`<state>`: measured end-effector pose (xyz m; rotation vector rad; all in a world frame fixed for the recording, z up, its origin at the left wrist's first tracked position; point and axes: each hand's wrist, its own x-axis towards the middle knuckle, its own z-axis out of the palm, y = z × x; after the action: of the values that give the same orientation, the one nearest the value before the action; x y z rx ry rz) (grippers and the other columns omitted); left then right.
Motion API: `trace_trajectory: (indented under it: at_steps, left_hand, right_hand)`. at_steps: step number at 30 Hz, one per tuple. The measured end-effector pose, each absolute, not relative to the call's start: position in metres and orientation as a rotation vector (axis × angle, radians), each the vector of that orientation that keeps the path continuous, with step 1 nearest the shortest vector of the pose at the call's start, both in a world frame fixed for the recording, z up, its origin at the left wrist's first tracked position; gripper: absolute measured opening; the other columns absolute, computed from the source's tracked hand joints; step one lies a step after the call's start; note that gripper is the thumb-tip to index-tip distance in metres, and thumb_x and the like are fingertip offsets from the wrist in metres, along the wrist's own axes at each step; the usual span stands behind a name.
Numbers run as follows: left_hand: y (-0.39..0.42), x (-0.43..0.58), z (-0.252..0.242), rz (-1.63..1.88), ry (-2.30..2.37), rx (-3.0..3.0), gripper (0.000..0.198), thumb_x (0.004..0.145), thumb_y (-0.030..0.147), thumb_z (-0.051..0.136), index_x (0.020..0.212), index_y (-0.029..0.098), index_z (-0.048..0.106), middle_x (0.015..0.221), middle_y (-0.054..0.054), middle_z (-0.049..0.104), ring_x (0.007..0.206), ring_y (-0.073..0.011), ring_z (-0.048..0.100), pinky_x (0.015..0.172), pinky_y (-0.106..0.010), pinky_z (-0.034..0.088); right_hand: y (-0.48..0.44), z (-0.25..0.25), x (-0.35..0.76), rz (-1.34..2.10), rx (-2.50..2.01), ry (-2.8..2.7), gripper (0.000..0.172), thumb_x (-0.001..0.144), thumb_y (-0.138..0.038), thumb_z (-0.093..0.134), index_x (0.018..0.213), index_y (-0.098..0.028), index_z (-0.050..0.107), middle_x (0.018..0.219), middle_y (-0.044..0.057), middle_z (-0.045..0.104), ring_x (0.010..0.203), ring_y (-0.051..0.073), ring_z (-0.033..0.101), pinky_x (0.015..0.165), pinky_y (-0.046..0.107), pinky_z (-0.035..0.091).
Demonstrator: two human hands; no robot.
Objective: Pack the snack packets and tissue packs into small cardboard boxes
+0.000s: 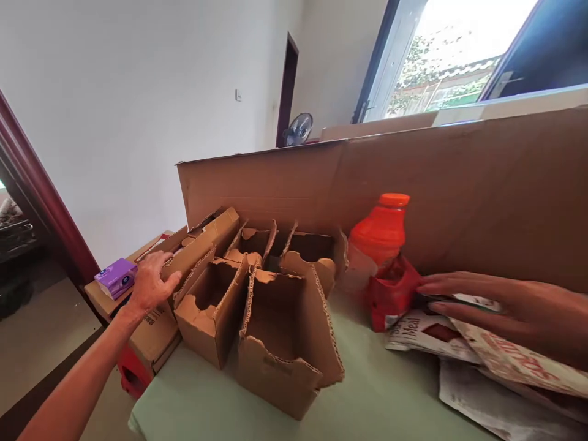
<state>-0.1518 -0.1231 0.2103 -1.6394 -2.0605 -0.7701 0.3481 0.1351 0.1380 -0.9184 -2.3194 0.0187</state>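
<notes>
My left hand [154, 282] reaches out with fingers apart at the side of a long cardboard box [214, 236]; nothing shows in its grasp. Beside it lies a purple tissue pack [116, 278]. On the right, my right hand [509, 306] is stretched out over several flat printed packets [441, 334]. Its fingertips reach the edge of a red packet [390, 291]; whether they touch it I cannot tell. Just behind that packet stands an orange bottle [382, 226] with an orange cap. Between my hands sit open cardboard boxes, including a near one [280, 367] and a narrower one [197, 324].
Two more open boxes, a small one [243, 254] and a wider one [307, 263], stand behind. A tall cardboard panel [275, 184] rises along the back of the green-covered table [202, 398]. A closed carton [154, 334] and a red object [133, 370] lie left.
</notes>
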Motion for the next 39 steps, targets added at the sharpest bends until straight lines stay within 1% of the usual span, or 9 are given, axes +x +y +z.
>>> trace_trajectory:
  at_steps: [3, 9, 14, 18, 23, 28, 31, 34, 39]
  left_hand:
    - [-0.128, -0.145, 0.196, -0.779, -2.013, -1.717, 0.034, 0.086, 0.026, 0.058, 0.119, 0.021, 0.065, 0.119, -0.008, 0.075, 0.113, -0.0257, 0.067, 0.104, -0.041, 0.049]
    - [-0.145, -0.133, 0.168, -0.795, -1.912, -1.721, 0.022, 0.093, 0.018, 0.051, 0.104, 0.022, 0.069, 0.104, -0.007, 0.078, 0.099, -0.0243, 0.069, 0.095, -0.04, 0.05]
    - [-0.151, -0.131, 0.15, -0.807, -1.782, -1.715, 0.022, 0.097, 0.015, 0.05, 0.101, 0.022, 0.071, 0.097, -0.005, 0.078, 0.089, -0.0213, 0.068, 0.088, -0.038, 0.049]
    - [-0.148, -0.128, 0.142, -0.842, -1.68, -1.676, 0.022, 0.096, 0.012, 0.05, 0.1, 0.02, 0.07, 0.092, -0.006, 0.075, 0.085, -0.0218, 0.065, 0.08, -0.039, 0.047]
    - [-0.143, -0.128, 0.134, -0.917, -1.58, -1.669, 0.019, 0.096, 0.011, 0.052, 0.097, 0.019, 0.069, 0.089, -0.006, 0.073, 0.083, -0.0211, 0.065, 0.077, -0.037, 0.047]
    - [-0.146, -0.132, 0.13, -1.029, -1.578, -1.662, 0.015, 0.098, 0.017, 0.054, 0.106, 0.02, 0.066, 0.097, -0.007, 0.071, 0.091, -0.0215, 0.065, 0.083, -0.037, 0.05]
    - [-0.153, -0.142, 0.121, -1.193, -1.643, -1.542, 0.029, 0.097, 0.02, 0.053, 0.126, 0.019, 0.059, 0.126, -0.014, 0.063, 0.118, -0.026, 0.061, 0.1, -0.043, 0.05]
    - [-0.156, -0.159, 0.103, -1.458, -1.803, -1.387, 0.058, 0.091, 0.02, 0.057, 0.148, 0.02, 0.041, 0.154, -0.017, 0.043, 0.144, -0.0317, 0.042, 0.118, -0.053, 0.038]
    - [-0.143, -0.186, 0.078, -1.599, -2.002, -1.432, 0.102, 0.078, 0.027, 0.072, 0.161, 0.018, 0.014, 0.164, -0.021, 0.029, 0.153, -0.0375, 0.031, 0.124, -0.057, 0.031]
  right_hand:
    - [0.102, 0.188, 0.275, 0.226, -0.736, -2.511, 0.024, 0.085, -0.058, 0.058, 0.089, -0.047, 0.079, 0.108, 0.005, 0.079, 0.094, 0.031, 0.075, 0.077, 0.046, 0.062]
    - [0.047, 0.231, 0.127, 0.187, -0.391, -2.569, 0.033, 0.096, -0.04, 0.048, 0.107, -0.034, 0.079, 0.123, 0.005, 0.075, 0.112, 0.027, 0.07, 0.101, 0.044, 0.054]
    - [0.04, 0.251, 0.013, 0.205, -0.25, -2.745, 0.033, 0.101, -0.028, 0.045, 0.106, -0.025, 0.078, 0.119, 0.006, 0.076, 0.11, 0.022, 0.07, 0.095, 0.03, 0.049]
    - [0.046, 0.249, -0.049, 0.116, -0.232, -2.989, 0.024, 0.09, -0.02, 0.061, 0.107, -0.021, 0.079, 0.107, 0.008, 0.079, 0.1, 0.025, 0.072, 0.085, 0.029, 0.05]
    - [0.052, 0.226, -0.083, 0.011, -0.044, -3.115, 0.071, 0.073, -0.018, 0.078, 0.142, -0.029, 0.062, 0.143, 0.008, 0.063, 0.128, 0.029, 0.06, 0.103, 0.035, 0.047]
    - [0.052, 0.209, -0.106, -0.261, 0.102, -3.184, 0.059, 0.08, -0.016, 0.07, 0.137, -0.025, 0.062, 0.14, 0.012, 0.063, 0.133, 0.031, 0.055, 0.106, 0.041, 0.046]
    - [0.053, 0.203, -0.113, -0.266, 0.082, -3.175, 0.054, 0.082, -0.016, 0.068, 0.135, -0.022, 0.063, 0.141, 0.015, 0.062, 0.134, 0.033, 0.054, 0.104, 0.044, 0.048]
    - [0.053, 0.199, -0.115, -0.26, 0.076, -3.155, 0.058, 0.08, -0.013, 0.068, 0.136, -0.022, 0.062, 0.146, 0.016, 0.058, 0.139, 0.033, 0.049, 0.101, 0.043, 0.051]
    - [0.052, 0.2, -0.114, -0.251, 0.047, -3.117, 0.054, 0.081, -0.01, 0.065, 0.134, -0.021, 0.064, 0.146, 0.016, 0.058, 0.136, 0.033, 0.052, 0.097, 0.042, 0.055]
